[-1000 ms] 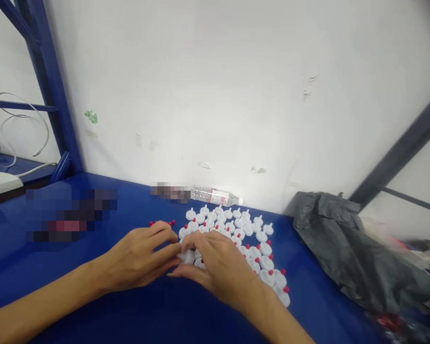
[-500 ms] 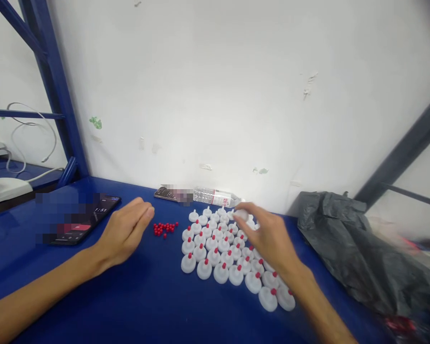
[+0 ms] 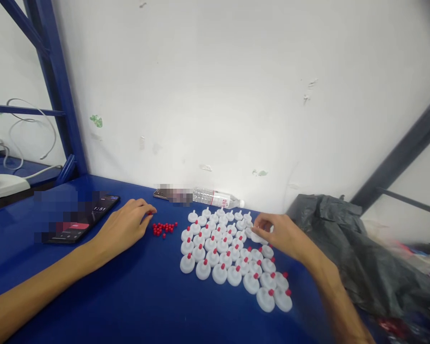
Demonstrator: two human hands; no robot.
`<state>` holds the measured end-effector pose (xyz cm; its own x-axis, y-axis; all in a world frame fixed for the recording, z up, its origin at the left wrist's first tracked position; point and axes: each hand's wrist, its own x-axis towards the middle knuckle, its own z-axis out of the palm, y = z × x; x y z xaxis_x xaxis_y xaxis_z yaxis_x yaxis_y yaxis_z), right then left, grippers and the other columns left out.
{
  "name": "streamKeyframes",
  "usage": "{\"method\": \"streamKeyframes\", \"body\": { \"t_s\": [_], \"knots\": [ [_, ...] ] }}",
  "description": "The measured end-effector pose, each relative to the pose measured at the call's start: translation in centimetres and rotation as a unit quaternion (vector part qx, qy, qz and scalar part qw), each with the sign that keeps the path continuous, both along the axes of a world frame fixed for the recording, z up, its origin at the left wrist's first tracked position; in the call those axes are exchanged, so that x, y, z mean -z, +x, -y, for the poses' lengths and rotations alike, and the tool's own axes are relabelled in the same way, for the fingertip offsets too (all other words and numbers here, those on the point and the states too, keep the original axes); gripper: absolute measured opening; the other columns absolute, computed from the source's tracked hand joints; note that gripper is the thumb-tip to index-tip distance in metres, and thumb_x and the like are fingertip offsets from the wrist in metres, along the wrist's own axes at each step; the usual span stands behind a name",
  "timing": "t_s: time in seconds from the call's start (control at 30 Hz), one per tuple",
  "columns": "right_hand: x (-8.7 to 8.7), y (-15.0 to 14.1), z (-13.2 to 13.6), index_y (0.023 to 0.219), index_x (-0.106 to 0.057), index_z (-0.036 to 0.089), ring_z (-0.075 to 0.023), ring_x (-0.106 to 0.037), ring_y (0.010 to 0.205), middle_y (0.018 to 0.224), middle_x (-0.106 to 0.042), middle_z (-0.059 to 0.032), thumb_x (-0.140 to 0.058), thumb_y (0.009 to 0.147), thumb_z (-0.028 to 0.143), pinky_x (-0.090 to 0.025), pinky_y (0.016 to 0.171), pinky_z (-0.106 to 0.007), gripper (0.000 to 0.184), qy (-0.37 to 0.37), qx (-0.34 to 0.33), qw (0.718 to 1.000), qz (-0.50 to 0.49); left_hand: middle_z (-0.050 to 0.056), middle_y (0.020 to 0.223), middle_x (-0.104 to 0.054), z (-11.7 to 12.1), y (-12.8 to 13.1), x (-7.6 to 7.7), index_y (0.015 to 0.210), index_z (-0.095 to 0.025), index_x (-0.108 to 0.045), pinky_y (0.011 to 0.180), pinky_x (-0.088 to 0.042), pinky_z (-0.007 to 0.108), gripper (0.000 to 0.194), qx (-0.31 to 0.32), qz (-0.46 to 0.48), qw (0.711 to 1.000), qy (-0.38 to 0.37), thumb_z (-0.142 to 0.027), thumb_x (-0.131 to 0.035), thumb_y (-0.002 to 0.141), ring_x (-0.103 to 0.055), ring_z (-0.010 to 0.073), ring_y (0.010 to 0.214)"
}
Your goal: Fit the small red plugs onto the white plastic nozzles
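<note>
Rows of white spouted caps (image 3: 220,274) sit upright on the blue table, many with a small red tip cap on the spout; several at the back have bare spouts. My right hand (image 3: 283,236) is at the right side of these rows, thumb and fingertips closed on a white spouted cap (image 3: 258,237), partly hidden by the fingers. To the left, my left hand (image 3: 127,222) pinches a small red tip cap (image 3: 150,213) between thumb and forefinger. Just right of that hand lies a loose cluster of red tip caps (image 3: 164,228).
A clear bottle (image 3: 220,198) lies along the wall beside a phone (image 3: 161,193). Another phone (image 3: 89,217) with a lit screen is at left. A dark plastic bag (image 3: 329,229) stands at right. Blue metal posts (image 3: 59,81) frame the table (image 3: 146,296).
My right hand has lowered to the right with the white spouted cap, down among the rows. My left hand has turned, and a red tip cap now shows at its fingertips.
</note>
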<state>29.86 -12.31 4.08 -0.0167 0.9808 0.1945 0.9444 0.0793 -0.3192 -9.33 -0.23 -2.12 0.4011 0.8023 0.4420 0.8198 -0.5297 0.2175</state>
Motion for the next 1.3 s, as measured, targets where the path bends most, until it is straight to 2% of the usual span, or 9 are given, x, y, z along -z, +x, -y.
{"method": "streamKeyframes", "body": {
  "t_s": [0.3, 0.53, 0.6, 0.73, 0.83, 0.97, 1.1, 1.2, 1.3],
  "knots": [
    [0.7, -0.1, -0.2, 0.078, -0.071, 0.025, -0.0208, -0.069, 0.075, 0.080, -0.078, -0.0028, -0.063, 0.086, 0.042, -0.051, 0.071, -0.032, 0.021, -0.079, -0.018, 0.997, -0.009, 0.010, 0.100, -0.074, 0.2, -0.1, -0.2, 0.098, -0.023, -0.071, 0.080, -0.052, 0.041, 0.028, -0.006, -0.029, 0.999, -0.041, -0.028, -0.045, 0.089, -0.067, 0.0303, 0.097],
    [0.0, 3.1, 0.9, 0.083, -0.074, 0.028, -0.0227, -0.068, 0.069, 0.073, -0.076, -0.0036, -0.062, 0.086, 0.049, -0.049, 0.068, -0.036, 0.024, -0.051, 0.031, 0.998, -0.032, 0.007, 0.099, -0.076, 0.0, -0.2, 0.5, 0.106, -0.025, -0.068, 0.077, -0.052, 0.037, 0.029, 0.013, -0.012, 0.998, -0.062, -0.020, -0.049, 0.085, -0.070, 0.0281, 0.094],
    [0.5, 4.5, 1.2, 0.090, -0.074, 0.029, -0.0228, -0.068, 0.069, 0.075, -0.077, -0.0038, -0.067, 0.082, 0.049, -0.049, 0.066, -0.036, 0.023, -0.101, 0.023, 0.992, -0.073, 0.008, 0.102, -0.076, -0.1, -0.2, 0.6, 0.106, -0.024, -0.068, 0.080, -0.052, 0.037, 0.028, 0.020, -0.013, 0.997, -0.070, -0.020, -0.049, 0.085, -0.070, 0.0281, 0.095],
    [1.7, 6.3, 0.8, 0.100, -0.074, 0.023, -0.0230, -0.071, 0.076, 0.080, -0.079, -0.0052, -0.079, 0.070, 0.046, -0.051, 0.068, -0.032, 0.038, -0.233, 0.007, 0.964, -0.129, 0.009, 0.106, -0.075, 0.1, 0.0, 0.4, 0.107, -0.022, -0.069, 0.084, -0.052, 0.038, 0.030, 0.005, -0.029, 0.994, -0.100, -0.021, -0.049, 0.085, -0.069, 0.0279, 0.098],
    [2.3, 6.6, 0.4, 0.094, -0.075, 0.019, -0.0243, -0.072, 0.082, 0.084, -0.080, -0.0071, -0.081, 0.068, 0.047, -0.053, 0.074, -0.031, 0.038, -0.255, -0.003, 0.954, -0.155, 0.009, 0.106, -0.074, 0.2, 0.1, 0.2, 0.110, -0.022, -0.068, 0.083, -0.051, 0.040, 0.032, -0.001, -0.034, 0.994, -0.105, -0.019, -0.047, 0.086, -0.069, 0.0285, 0.098],
    [2.1, 7.1, 0.2, 0.082, -0.076, 0.020, -0.0260, -0.073, 0.087, 0.085, -0.079, -0.0062, -0.080, 0.070, 0.053, -0.055, 0.080, -0.033, 0.035, -0.200, 0.001, 0.964, -0.174, 0.010, 0.107, -0.073, 0.5, 0.2, 0.1, 0.111, -0.021, -0.067, 0.087, -0.050, 0.040, 0.037, 0.000, -0.016, 0.995, -0.096, -0.012, -0.043, 0.084, -0.068, 0.0280, 0.099],
    [1.3, 7.1, 0.1, 0.088, -0.074, 0.023, -0.0266, -0.073, 0.092, 0.090, -0.079, -0.0047, -0.073, 0.075, 0.062, -0.057, 0.085, -0.035, 0.041, -0.119, 0.028, 0.974, -0.192, 0.010, 0.106, -0.072, 0.8, 0.3, -0.1, 0.106, -0.020, -0.067, 0.085, -0.051, 0.040, 0.035, -0.007, -0.002, 0.997, -0.070, -0.012, -0.039, 0.087, -0.068, 0.0271, 0.096],
    [0.5, 5.4, 0.1, 0.093, -0.069, 0.024, -0.0264, -0.072, 0.101, 0.101, -0.079, -0.0058, -0.070, 0.080, 0.062, -0.057, 0.090, -0.035, 0.041, -0.070, 0.016, 0.973, -0.220, 0.009, 0.103, -0.072, 1.0, 0.5, -0.3, 0.104, -0.021, -0.066, 0.084, -0.050, 0.040, 0.031, 0.006, 0.019, 1.000, -0.015, -0.018, -0.038, 0.093, -0.066, 0.0265, 0.098],
    [-0.1, 1.8, 0.1, 0.096, -0.067, 0.024, -0.0254, -0.072, 0.104, 0.105, -0.078, -0.0057, -0.066, 0.085, 0.060, -0.055, 0.094, -0.036, 0.037, -0.005, -0.015, 0.976, -0.215, 0.007, 0.103, -0.071, 1.7, 1.0, -0.7, 0.108, -0.022, -0.065, 0.083, -0.049, 0.037, 0.028, 0.044, 0.047, 0.997, 0.049, -0.022, -0.039, 0.098, -0.064, 0.0244, 0.099]
  ]
}}
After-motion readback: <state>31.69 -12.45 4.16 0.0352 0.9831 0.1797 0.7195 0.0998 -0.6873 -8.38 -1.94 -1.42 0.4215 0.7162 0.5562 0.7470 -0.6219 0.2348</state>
